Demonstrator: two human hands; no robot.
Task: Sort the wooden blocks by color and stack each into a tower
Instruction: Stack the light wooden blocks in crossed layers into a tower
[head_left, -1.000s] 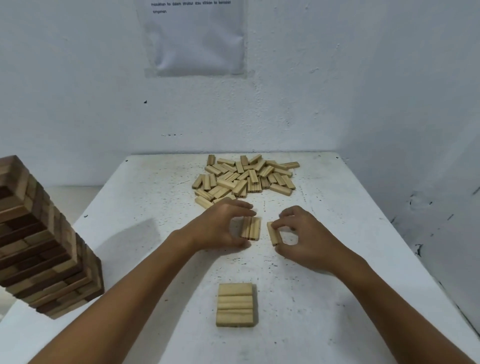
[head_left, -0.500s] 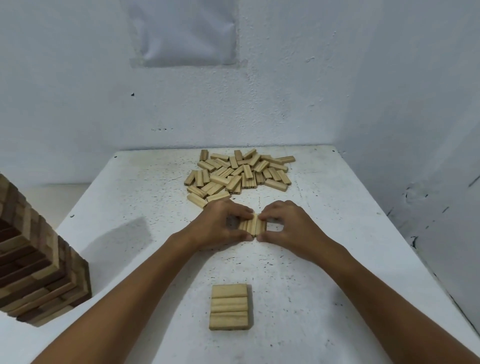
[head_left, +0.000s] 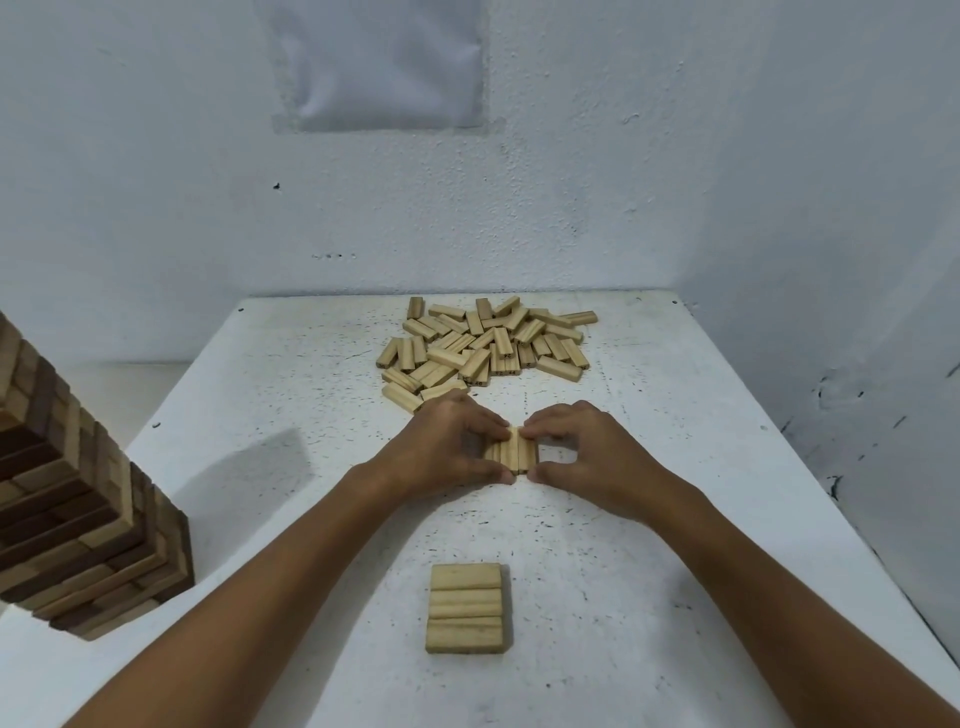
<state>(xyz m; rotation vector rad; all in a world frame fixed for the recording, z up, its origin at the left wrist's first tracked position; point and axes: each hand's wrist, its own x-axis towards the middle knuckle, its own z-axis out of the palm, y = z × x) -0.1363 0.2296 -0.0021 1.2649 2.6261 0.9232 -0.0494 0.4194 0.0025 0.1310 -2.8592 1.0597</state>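
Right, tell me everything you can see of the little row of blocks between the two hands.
The row of blocks is pale, light-coloured wood: short bars set side by side on their long edges, long sides touching, ends pointing toward and away from the person. At least three show. It sits on the white table, just nearer than the loose pile. The left hand and right hand pinch it from either side, fingertips at both ends.

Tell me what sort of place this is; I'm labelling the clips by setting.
Probably a bare indoor test or recording corner, not a home: a scuffed white table pushed into plain white walls, a printed sheet taped above it, and only wooden blocks laid out.
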